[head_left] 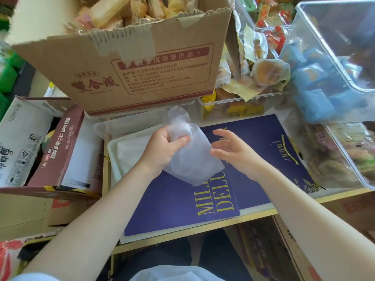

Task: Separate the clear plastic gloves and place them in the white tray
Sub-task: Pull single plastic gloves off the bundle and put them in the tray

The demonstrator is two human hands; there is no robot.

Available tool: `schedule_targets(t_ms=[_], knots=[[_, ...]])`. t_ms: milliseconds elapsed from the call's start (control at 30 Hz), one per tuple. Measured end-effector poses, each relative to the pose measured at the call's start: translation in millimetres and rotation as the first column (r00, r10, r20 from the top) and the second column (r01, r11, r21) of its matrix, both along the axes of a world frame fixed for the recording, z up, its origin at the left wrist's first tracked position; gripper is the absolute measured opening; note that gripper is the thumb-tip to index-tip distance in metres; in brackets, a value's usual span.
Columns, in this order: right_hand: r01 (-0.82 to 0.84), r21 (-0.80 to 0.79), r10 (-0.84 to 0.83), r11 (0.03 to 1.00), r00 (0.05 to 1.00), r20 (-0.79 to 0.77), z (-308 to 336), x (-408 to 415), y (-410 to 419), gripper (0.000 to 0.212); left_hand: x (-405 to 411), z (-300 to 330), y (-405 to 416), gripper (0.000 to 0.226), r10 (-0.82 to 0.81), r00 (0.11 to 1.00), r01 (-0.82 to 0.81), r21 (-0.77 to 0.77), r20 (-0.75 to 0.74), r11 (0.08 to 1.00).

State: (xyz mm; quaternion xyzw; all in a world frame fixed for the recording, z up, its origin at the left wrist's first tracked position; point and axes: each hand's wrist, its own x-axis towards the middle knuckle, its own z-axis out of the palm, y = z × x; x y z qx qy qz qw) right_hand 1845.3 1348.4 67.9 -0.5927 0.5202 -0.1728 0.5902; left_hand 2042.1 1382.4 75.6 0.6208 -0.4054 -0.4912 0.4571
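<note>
While left hand (165,147) pinches thin clear plastic gloves (187,153) above shallow white plastic tray (113,157), right hand (233,151), fingers spread, should peel one layer slowly.

filmy plastic gloves (188,151) — matt cardboard box (129,63)

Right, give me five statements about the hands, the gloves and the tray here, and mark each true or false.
1. The left hand grips the bundle of clear plastic gloves. True.
2. The right hand is closed around the gloves. False: it is open, with only its fingertips at the bundle's edge.
3. The white tray sits to the left of the blue bag. True.
4. The cardboard box behind the tray is sealed shut. False: it is open and full of wrapped snacks.
5. The white tray is bare. False: pale plastic sheets already lie in it.
</note>
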Motion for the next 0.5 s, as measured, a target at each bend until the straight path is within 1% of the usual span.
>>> schedule_targets(t_ms=[33,67,100,133,167,200,233,267,300,333,367,400,433,467,500], knots=[[-0.012,-0.012,0.012,1.0,1.0,0.009,2,5,-2,0.035,0,1,0,0.017,-0.029,1.0,0.029,-0.007,-0.007,1.0],[-0.027,-0.031,0.027,0.999,1.0,0.008,3,11,-3,0.025,1,2,0,0.017,-0.045,0.998,0.045,-0.012,-0.032,0.999],[-0.045,-0.063,0.045,0.997,0.999,0.002,5,15,-4,0.02,1,3,0,0.019,-0.048,0.996,0.047,-0.015,-0.075,0.999],[-0.055,-0.093,0.054,0.994,0.998,-0.012,6,19,-5,0.022,1,3,0,0.023,-0.03,0.993,0.028,-0.019,-0.114,0.999],[-0.058,-0.114,0.054,0.992,0.998,-0.037,6,23,-5,0.023,2,2,0,0.031,0.011,0.991,-0.014,-0.02,-0.132,1.0],[-0.047,-0.14,0.038,0.989,0.997,-0.068,7,25,-5,0.023,4,0,0,0.045,0.06,0.994,-0.062,-0.02,-0.087,0.998],[-0.034,-0.167,0.018,0.985,0.995,-0.096,8,27,-6,0.024,6,-4,2,0.063,0.115,0.992,-0.113,-0.038,0.045,0.993],[-0.016,-0.188,-0.007,0.982,0.992,-0.122,8,29,-7,0.026,8,-7,6,0.077,0.164,0.961,-0.145,-0.097,0.223,0.985],[-0.002,-0.208,-0.029,0.978,0.989,-0.145,8,31,-8,0.027,10,-11,10,0.082,0.199,0.895,-0.126,-0.201,0.398,0.971],[-0.003,-0.226,-0.036,0.974,0.985,-0.171,8,32,-8,0.028,11,-13,15,0.079,0.202,0.81,-0.037,-0.296,0.551,0.955],[-0.024,-0.246,-0.026,0.969,0.98,-0.198,7,34,-9,0.027,11,-17,18,0.073,0.178,0.737,0.072,-0.338,0.652,0.938],[-0.056,-0.261,-0.005,0.964,0.974,-0.228,6,36,-9,0.026,10,-21,21,0.068,0.13,0.705,0.157,-0.332,0.697,0.93],[-0.088,-0.271,0.018,0.959,0.968,-0.25,6,39,-9,0.025,8,-24,23,0.066,0.063,0.713,0.205,-0.294,0.698,0.934],[-0.116,-0.274,0.042,0.955,0.964,-0.263,6,41,-9,0.026,6,-24,24,0.064,-0.007,0.753,0.218,-0.239,0.658,0.946],[-0.146,-0.274,0.072,0.951,0.962,-0.262,6,42,-9,0.026,5,-25,24,0.061,-0.06,0.81,0.206,-0.187,0.584,0.96]])
